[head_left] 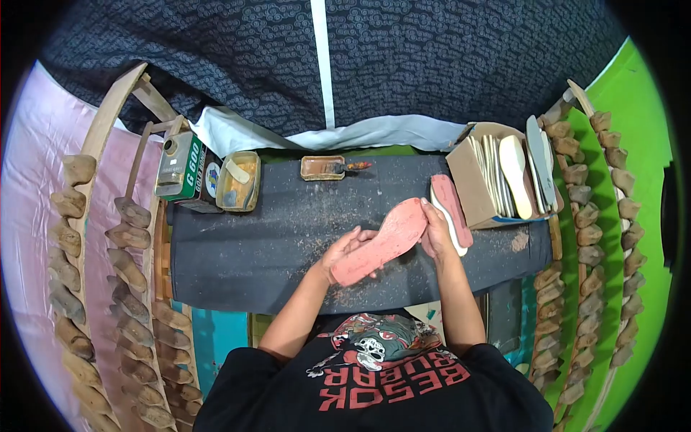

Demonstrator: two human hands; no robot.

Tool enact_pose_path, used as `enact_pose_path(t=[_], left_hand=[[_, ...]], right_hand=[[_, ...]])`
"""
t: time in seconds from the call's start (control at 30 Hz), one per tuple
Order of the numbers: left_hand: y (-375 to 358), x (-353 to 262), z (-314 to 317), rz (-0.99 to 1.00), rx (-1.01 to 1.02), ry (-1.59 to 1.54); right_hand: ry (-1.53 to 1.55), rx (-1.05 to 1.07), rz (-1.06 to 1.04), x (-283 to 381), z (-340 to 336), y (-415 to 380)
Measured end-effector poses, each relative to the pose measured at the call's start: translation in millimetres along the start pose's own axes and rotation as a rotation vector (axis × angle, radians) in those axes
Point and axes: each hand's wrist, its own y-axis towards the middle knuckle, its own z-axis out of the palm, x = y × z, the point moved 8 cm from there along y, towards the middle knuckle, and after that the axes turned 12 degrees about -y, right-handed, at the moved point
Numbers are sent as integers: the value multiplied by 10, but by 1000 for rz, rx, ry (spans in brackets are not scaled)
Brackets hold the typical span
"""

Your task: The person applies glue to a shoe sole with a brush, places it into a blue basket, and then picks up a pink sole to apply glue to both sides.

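A pink shoe sole [381, 243] is held up over the dark table, tilted with its wide end to the upper right. My left hand [348, 253] grips the narrow end from the left side, its fingers partly hidden beneath. At the wide end, my right hand [435, 230] pinches the edge with the thumb on top. Just behind my right hand, another pink sole [451, 205] lies on the table over a white sole [461, 250], which shows at its edge.
A cardboard box [469, 180] of upright soles stands back right. A glue tin [188, 173], a yellowish tub [248, 160] and a small tray [317, 160] with a brush [357, 166] line the back. Racks of wooden shoe lasts [132, 270] flank both sides. Crumbs dot the dark tabletop [288, 230].
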Motion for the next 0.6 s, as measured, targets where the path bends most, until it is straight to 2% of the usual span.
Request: enact_pose_path(t=[0.03,0.1,0.2,0.4,0.47,0.6], left_hand=[[2,-26,35,12,-6,7],[-75,-175,-30,212,-185,122],[-101,-189,-142,348,-277,53],[-314,-91,-339,569,-366,70],[-447,-8,-426,749,-475,9],[-696,263,-491,904,-588,-21]], right_hand=[[1,62,-25,82,-74,11],[8,168,-73,234,-184,9],[-20,161,-36,252,-388,33],[-7,269,84,-77,-487,178],[7,304,130,-215,-458,249],[5,431,182,-396,-345,340]])
